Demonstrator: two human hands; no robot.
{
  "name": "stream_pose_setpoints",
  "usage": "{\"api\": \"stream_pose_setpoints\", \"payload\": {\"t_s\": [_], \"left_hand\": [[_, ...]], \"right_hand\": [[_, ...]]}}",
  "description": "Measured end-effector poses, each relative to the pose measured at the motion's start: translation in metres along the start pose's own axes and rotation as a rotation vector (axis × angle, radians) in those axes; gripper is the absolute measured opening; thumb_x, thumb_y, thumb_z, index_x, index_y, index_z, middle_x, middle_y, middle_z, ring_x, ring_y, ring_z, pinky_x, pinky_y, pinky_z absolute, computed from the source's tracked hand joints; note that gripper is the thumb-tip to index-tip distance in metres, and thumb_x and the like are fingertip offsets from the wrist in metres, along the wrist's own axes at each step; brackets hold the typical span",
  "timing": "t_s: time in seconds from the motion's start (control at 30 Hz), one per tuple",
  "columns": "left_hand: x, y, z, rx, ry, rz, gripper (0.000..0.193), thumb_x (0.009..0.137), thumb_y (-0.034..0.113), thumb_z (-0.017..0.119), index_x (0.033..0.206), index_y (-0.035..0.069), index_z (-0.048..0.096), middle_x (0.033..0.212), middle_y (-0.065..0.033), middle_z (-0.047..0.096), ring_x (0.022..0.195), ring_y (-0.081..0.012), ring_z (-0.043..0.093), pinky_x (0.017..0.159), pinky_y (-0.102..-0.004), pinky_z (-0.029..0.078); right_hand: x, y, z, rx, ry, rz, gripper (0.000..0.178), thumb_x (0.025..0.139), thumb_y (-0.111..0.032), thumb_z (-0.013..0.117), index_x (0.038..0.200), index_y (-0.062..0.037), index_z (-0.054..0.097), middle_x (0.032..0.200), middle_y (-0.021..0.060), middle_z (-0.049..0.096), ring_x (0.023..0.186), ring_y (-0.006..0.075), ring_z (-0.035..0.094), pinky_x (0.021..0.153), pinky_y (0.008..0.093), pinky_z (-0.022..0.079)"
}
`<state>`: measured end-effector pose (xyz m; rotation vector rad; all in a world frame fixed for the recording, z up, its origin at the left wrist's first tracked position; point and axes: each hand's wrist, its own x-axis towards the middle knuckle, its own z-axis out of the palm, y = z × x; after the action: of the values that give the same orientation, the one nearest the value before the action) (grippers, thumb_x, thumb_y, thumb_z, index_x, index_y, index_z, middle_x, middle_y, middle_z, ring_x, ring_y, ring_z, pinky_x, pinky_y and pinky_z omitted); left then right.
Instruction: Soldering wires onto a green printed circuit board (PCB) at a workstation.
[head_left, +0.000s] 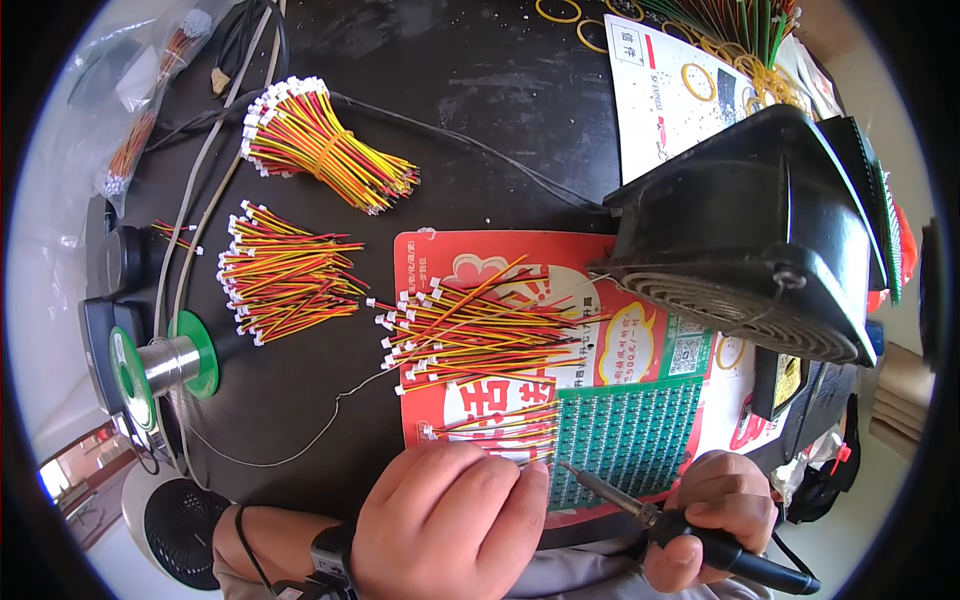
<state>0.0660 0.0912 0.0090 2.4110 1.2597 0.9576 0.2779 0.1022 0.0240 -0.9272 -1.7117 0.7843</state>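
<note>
Gripping a soldering iron (640, 512), the right hand (715, 510) tips it to the green board (625, 440) at the table's (500, 90) near edge, the left hand (450, 520) pinching wires (500, 430) there; several bundles (470, 335) apparently wait unsoldered.

Matt black tabletop (480, 90); glossy card (500, 260); soldering iron (690, 530) handle probably rubber.

wire ends (530, 458) — hidden under left hand (450, 520) | fan (185, 530) — cut off

Black-handled soldering iron (690, 525) tilted, tip at green circuit panel (625, 440); striped wire leads (500, 425) alongside.
</note>
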Motion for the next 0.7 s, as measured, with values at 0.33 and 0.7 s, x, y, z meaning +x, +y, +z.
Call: {"api": "stream_pose_setpoints", "payload": {"t_s": [0.33,0.7], "left_hand": [[-0.004,0.008,0.003,-0.006,-0.067,-0.171,0.031,0.055,0.006,0.068,0.085,-0.001,0.071,0.074,-0.0059,0.056,0.068,-0.0222,0.055,0.056,-0.0328,0.047],[-0.001,0.007,0.003,-0.037,-0.090,-0.180,0.030,0.055,0.003,0.071,0.084,-0.002,0.072,0.075,-0.0060,0.056,0.068,-0.0226,0.055,0.055,-0.0318,0.047]], "right_hand": [[-0.025,0.011,0.006,-0.156,0.096,-0.013,0.032,0.081,-0.027,0.068,0.083,-0.0021,0.048,0.055,0.0033,0.047,0.043,0.0119,0.045,0.038,0.0230,0.033],[-0.025,0.012,0.004,-0.164,0.091,-0.014,0.035,0.082,-0.031,0.069,0.082,-0.0025,0.048,0.054,0.0025,0.047,0.043,0.0120,0.047,0.037,0.0227,0.034]]}}
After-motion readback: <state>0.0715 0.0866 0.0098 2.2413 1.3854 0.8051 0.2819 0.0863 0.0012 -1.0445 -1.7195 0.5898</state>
